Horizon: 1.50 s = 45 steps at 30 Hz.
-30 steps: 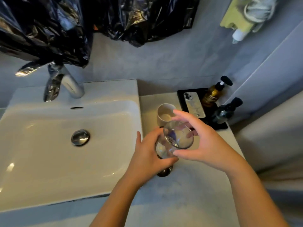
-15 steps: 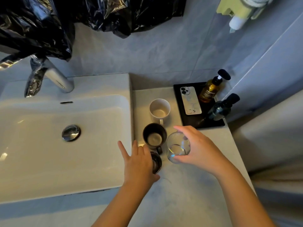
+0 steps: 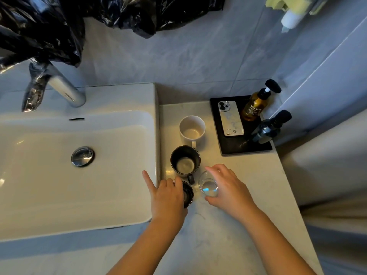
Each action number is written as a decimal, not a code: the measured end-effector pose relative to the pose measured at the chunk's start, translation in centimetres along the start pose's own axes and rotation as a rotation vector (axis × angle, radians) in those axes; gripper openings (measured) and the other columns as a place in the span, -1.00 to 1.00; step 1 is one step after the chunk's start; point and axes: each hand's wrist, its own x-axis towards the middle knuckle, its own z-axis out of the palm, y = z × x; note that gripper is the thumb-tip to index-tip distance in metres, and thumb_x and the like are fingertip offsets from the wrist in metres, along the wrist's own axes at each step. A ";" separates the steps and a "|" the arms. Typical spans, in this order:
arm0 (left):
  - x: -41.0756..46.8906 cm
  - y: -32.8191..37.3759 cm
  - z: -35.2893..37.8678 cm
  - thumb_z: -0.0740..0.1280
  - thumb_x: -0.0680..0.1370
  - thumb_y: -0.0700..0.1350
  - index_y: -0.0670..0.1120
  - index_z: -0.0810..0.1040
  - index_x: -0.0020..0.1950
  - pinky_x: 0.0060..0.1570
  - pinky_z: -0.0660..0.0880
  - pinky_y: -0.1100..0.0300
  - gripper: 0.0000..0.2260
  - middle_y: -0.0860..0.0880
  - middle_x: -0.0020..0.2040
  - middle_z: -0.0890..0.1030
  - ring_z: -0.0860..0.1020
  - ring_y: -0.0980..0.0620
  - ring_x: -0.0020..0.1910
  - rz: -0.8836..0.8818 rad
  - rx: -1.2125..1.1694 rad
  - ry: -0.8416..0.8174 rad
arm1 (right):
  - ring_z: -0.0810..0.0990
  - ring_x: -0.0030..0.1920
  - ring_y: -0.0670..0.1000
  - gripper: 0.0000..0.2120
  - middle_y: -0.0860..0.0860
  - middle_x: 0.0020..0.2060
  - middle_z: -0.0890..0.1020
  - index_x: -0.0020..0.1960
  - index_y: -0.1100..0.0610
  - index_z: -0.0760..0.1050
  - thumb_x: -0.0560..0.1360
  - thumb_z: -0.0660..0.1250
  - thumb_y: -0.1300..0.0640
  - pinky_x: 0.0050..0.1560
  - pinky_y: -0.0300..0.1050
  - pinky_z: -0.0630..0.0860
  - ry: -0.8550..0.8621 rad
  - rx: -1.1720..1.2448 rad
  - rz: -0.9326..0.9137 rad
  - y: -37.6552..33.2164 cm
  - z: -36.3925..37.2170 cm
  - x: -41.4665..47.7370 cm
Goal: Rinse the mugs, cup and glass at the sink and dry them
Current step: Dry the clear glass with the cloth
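One white mug [image 3: 192, 128], one black mug [image 3: 185, 160]; left grip [image 3: 168, 197] grasps one cup [image 3: 189, 193], right grip [image 3: 228, 187] one glass [image 3: 208, 185].

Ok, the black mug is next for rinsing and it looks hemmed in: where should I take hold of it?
Probably its body, from the sink side. The black mug stands upright and its handle points at you, wedged between the small cup and the glass; its left wall faces bare counter.
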 end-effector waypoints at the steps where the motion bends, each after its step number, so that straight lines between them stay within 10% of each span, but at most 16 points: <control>1: 0.0 0.0 0.0 0.33 0.48 0.11 -0.06 0.31 0.22 0.25 -0.42 -0.45 -0.57 0.01 0.02 0.47 0.47 -0.03 0.10 -0.002 -0.002 0.000 | 0.35 0.31 -0.05 -0.25 -0.15 0.35 0.28 0.51 -0.11 0.17 0.42 0.46 -0.05 -0.05 -0.19 0.42 -0.001 0.001 0.004 0.1 0.1 0.0; 20: 0.0 0.0 0.3 0.29 0.51 0.09 -0.08 0.34 0.20 0.28 -0.48 -0.34 -0.63 0.01 0.03 0.42 0.52 0.00 -0.08 0.007 -0.005 0.043 | 0.31 0.35 -0.05 -0.27 -0.15 0.37 0.26 0.51 -0.12 0.17 0.44 0.44 -0.09 -0.03 -0.24 0.45 -0.020 -0.039 -0.012 0.8 2.0 -0.4; 35: 0.6 -4.0 -11.1 0.27 0.36 0.40 0.12 0.27 0.42 0.46 0.02 -0.14 -0.30 0.14 0.29 0.46 0.44 0.06 0.30 0.093 -0.315 0.328 | 0.47 0.27 -0.08 -0.15 -0.20 0.36 0.39 0.50 -0.24 0.10 0.34 0.47 -0.26 0.20 -0.09 0.43 0.105 -0.036 -0.031 -2.3 -10.8 0.9; 45: 13.3 -4.7 -15.7 0.50 0.31 0.21 -0.04 0.37 0.34 -0.01 0.49 0.04 -0.30 -0.06 0.23 0.50 0.52 -0.13 0.13 -0.012 -0.543 0.471 | 0.45 0.31 0.06 -0.15 -0.06 0.37 0.40 0.50 -0.13 0.17 0.34 0.54 -0.15 0.07 0.01 0.50 0.431 0.123 0.029 -1.7 -14.2 12.0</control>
